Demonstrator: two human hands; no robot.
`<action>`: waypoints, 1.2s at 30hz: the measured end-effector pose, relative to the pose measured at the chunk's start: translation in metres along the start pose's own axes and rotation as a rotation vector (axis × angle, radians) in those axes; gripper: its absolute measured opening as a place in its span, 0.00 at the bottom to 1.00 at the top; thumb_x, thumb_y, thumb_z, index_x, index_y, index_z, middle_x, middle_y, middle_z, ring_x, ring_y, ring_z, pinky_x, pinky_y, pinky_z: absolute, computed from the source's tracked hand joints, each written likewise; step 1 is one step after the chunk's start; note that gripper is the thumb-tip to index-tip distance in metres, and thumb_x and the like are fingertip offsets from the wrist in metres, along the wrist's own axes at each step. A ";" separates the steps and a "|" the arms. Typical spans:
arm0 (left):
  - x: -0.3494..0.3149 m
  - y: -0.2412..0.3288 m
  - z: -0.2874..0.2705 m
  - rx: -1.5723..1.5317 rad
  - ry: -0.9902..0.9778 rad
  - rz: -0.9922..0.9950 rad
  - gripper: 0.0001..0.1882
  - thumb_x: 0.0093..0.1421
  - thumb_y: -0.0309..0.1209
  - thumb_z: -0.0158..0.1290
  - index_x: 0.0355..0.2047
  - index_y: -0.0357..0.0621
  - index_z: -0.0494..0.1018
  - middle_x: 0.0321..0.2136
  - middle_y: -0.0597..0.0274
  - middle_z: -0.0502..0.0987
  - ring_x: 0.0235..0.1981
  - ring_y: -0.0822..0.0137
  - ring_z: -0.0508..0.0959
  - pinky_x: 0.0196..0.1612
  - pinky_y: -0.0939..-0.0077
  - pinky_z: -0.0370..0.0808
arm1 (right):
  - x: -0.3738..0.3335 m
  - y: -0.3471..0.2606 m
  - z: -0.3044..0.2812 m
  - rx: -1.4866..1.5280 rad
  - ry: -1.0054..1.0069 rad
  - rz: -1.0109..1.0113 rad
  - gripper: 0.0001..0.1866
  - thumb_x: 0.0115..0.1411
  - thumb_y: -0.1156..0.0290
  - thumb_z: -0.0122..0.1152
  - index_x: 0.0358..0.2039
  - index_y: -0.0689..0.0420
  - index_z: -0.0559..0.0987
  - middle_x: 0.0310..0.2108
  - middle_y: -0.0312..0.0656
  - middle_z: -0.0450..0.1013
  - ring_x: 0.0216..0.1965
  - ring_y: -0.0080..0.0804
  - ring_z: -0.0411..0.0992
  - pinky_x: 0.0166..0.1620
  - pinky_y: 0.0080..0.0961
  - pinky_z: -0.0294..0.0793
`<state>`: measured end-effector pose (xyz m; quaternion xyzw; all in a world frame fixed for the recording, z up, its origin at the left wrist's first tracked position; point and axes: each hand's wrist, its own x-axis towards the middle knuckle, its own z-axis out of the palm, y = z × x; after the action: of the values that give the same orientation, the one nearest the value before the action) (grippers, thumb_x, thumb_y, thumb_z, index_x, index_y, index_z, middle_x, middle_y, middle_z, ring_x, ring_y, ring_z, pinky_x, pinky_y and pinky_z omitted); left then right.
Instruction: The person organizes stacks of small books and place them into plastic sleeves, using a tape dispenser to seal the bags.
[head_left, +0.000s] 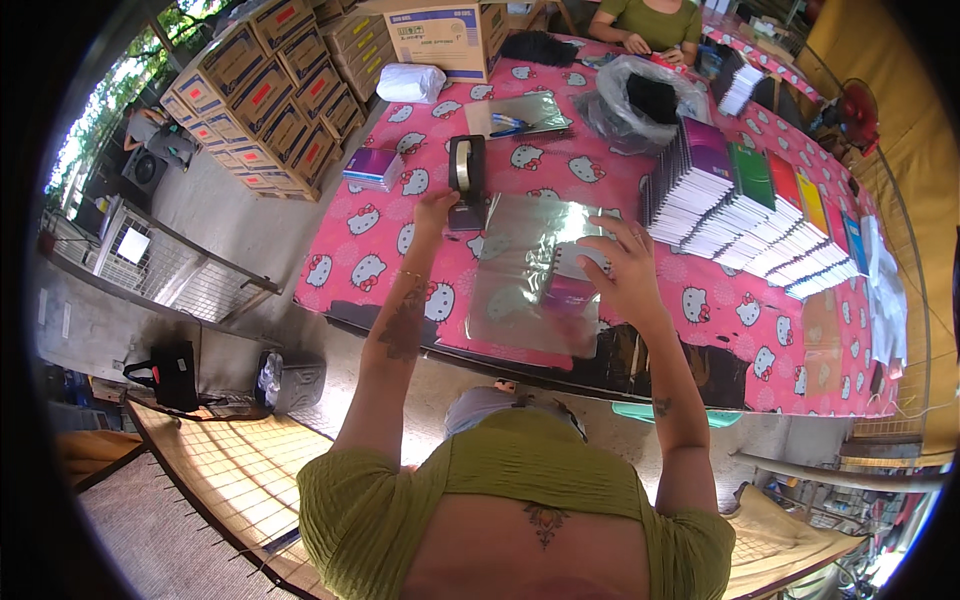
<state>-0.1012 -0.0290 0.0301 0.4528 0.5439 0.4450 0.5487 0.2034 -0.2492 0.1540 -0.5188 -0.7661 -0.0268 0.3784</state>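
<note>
At the near side of the table a clear plastic sleeve (510, 290) lies flat, with a spiral notebook (570, 291) with a purple and pale cover in or under it; I cannot tell which. My right hand (624, 262) rests over the sleeve's right part and the notebook, fingers apart and bent. Beyond the sleeve's left corner stands a black tape dispenser (467, 180) with a roll of tape (462, 160). My left hand (437, 212) is at the dispenser's near end, fingers pinched together; what they hold is too small to make out.
Tall rows of spiral notebooks (695, 185) stand on the right. A small notebook pile (374, 168), clear sleeves (530, 112) with pens, a plastic bag (635, 100) and a carton (440, 42) lie farther off. A co-worker's hands (640, 45) are across the table. Stacked cartons (262, 100) stand left.
</note>
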 end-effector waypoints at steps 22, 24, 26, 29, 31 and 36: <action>-0.086 0.056 0.066 0.210 -0.854 0.667 0.12 0.59 0.20 0.57 0.44 0.40 0.77 0.33 0.63 0.78 0.34 0.76 0.76 0.37 0.76 0.73 | 0.004 -0.041 0.033 -0.239 -0.155 0.232 0.19 0.52 0.57 0.68 0.42 0.50 0.82 0.38 0.35 0.78 0.45 0.38 0.73 0.52 0.41 0.61; -0.088 0.068 0.086 0.346 -0.932 0.736 0.13 0.58 0.22 0.59 0.45 0.40 0.77 0.30 0.64 0.77 0.32 0.75 0.75 0.36 0.77 0.72 | 0.008 -0.045 0.032 -0.209 -0.162 0.243 0.19 0.51 0.56 0.68 0.42 0.50 0.83 0.36 0.35 0.78 0.45 0.38 0.73 0.52 0.41 0.61; -0.083 0.073 0.092 0.458 -0.857 0.913 0.14 0.55 0.26 0.63 0.43 0.45 0.79 0.32 0.64 0.73 0.33 0.68 0.73 0.39 0.71 0.71 | 0.009 -0.046 0.031 -0.194 -0.182 0.242 0.19 0.51 0.56 0.69 0.42 0.50 0.83 0.37 0.36 0.78 0.45 0.39 0.73 0.52 0.41 0.62; -0.070 0.080 0.090 0.465 -0.989 0.939 0.10 0.53 0.32 0.65 0.37 0.55 0.82 0.41 0.64 0.73 0.45 0.62 0.72 0.47 0.64 0.69 | 0.008 -0.040 0.027 -0.196 -0.142 0.237 0.22 0.49 0.55 0.71 0.44 0.49 0.82 0.43 0.40 0.76 0.46 0.40 0.72 0.51 0.42 0.63; -0.069 0.084 0.090 0.465 -0.967 0.970 0.09 0.54 0.30 0.65 0.36 0.53 0.83 0.46 0.60 0.72 0.50 0.60 0.71 0.52 0.64 0.68 | 0.006 -0.026 0.006 -0.217 0.007 0.258 0.24 0.48 0.55 0.73 0.45 0.49 0.81 0.47 0.42 0.74 0.47 0.41 0.71 0.50 0.42 0.64; -0.075 0.084 0.105 0.551 -0.861 1.068 0.08 0.52 0.31 0.65 0.34 0.56 0.83 0.58 0.56 0.66 0.60 0.56 0.65 0.60 0.59 0.62 | -0.048 0.036 -0.002 0.354 0.026 0.462 0.29 0.44 0.60 0.77 0.47 0.51 0.78 0.52 0.44 0.68 0.54 0.42 0.67 0.55 0.47 0.64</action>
<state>0.0029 -0.0873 0.1270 0.9117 0.0780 0.2817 0.2887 0.2427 -0.2702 0.1137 -0.6051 -0.6155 0.1875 0.4688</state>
